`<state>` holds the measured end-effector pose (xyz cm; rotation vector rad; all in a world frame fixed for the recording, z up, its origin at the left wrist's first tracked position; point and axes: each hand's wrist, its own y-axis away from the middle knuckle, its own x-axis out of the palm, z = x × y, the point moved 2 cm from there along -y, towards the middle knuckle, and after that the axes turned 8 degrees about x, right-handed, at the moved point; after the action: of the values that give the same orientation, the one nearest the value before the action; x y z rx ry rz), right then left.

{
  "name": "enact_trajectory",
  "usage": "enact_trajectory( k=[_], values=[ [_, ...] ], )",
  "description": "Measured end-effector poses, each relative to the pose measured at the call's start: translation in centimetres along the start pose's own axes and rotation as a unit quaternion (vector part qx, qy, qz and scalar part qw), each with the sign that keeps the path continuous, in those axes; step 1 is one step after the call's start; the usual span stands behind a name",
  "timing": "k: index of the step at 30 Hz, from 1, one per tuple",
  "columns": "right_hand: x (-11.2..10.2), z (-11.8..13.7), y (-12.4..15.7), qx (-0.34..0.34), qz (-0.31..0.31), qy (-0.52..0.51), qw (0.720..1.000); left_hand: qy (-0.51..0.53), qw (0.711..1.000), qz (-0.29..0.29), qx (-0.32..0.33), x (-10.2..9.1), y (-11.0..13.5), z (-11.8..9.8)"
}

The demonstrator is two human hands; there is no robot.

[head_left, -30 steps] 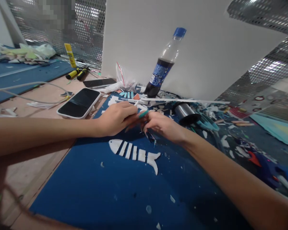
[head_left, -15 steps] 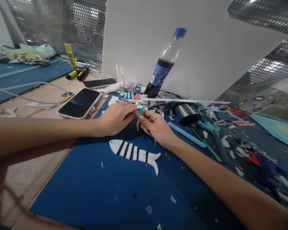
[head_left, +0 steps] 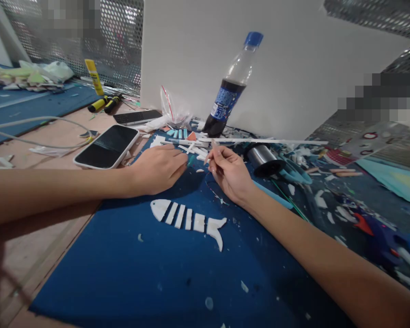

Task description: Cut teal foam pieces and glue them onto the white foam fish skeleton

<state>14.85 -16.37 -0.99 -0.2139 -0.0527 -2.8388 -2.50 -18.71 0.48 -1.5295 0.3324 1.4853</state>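
My left hand (head_left: 160,167) is closed above the blue mat, its fingers curled downward. A small teal-green piece (head_left: 191,160) shows at its fingertips; the rest of it is hidden. To the right, my right hand (head_left: 230,175) has thumb and fingers pinched together. A thin dark strand (head_left: 212,189) hangs in a curve from beneath these fingers onto the mat. Below both hands lies a white fish shape in separate pieces: a head (head_left: 160,209) with an eye hole, several body strips (head_left: 180,216) and a forked tail (head_left: 216,225).
Behind the hands are white scraps (head_left: 194,148), a long white strip (head_left: 276,142) and a tilted cola bottle (head_left: 225,98). A wire spool (head_left: 264,159) and a glue gun (head_left: 379,237) lie right. A white-edged phone (head_left: 107,146) lies left on the blue mat's (head_left: 130,273) far side.
My hands have drawn apart, the left going left with the teal-green piece, the right slightly right and up. The strand beneath the right fingers now shows. The fish pieces keep their arrangement.
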Motion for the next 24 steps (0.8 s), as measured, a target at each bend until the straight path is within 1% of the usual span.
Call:
enact_trajectory(
  k=[2, 4, 6, 8, 10, 12, 15, 17, 20, 22, 24],
  values=[
    [-0.2, -0.1, -0.1, 0.006, 0.004, -0.008, 1.0, -0.042, 0.995, 0.092, -0.018, -0.3, 0.0, -0.1],
    [-0.2, -0.3, -0.1, 0.007, 0.011, -0.015, 1.0, -0.061, 0.98, 0.182, -0.057, -0.6, 0.1, -0.1],
    [-0.2, -0.4, -0.2, 0.004, 0.011, -0.018, 1.0, -0.058, 0.966, 0.238, -0.08, -1.1, 0.1, -0.3],
    [-0.2, -0.4, -0.3, 0.001, 0.009, -0.017, 1.0, -0.054, 0.959, 0.269, -0.072, -1.6, 0.1, -0.6],
    [-0.3, -0.5, -0.4, -0.003, 0.008, -0.017, 1.0, -0.055, 0.954, 0.289, -0.051, -1.9, 0.1, -0.9],
    [-0.3, -0.5, -0.4, -0.003, 0.009, -0.021, 1.0, -0.061, 0.953, 0.293, -0.034, -2.3, 0.0, -0.9],
    [-0.4, -0.5, -0.5, 0.0, 0.009, -0.029, 1.0, -0.077, 0.953, 0.29, -0.039, -2.7, 0.0, -0.5],
    [-0.4, -0.5, -0.5, 0.003, 0.008, -0.036, 0.999, -0.083, 0.951, 0.296, -0.031, -2.9, 0.1, -0.4],
    [-0.4, -0.5, -0.5, 0.008, 0.008, -0.039, 0.999, -0.072, 0.952, 0.298, 0.014, -2.8, 0.3, -0.8],
    [-0.4, -0.5, -0.5, 0.012, 0.007, -0.036, 0.999, -0.057, 0.951, 0.304, 0.016, -2.4, 0.5, -1.0],
    [-0.4, -0.5, -0.5, 0.019, 0.004, -0.04, 0.999, -0.046, 0.956, 0.291, 0.014, -1.8, 0.6, -1.0]
  ],
)
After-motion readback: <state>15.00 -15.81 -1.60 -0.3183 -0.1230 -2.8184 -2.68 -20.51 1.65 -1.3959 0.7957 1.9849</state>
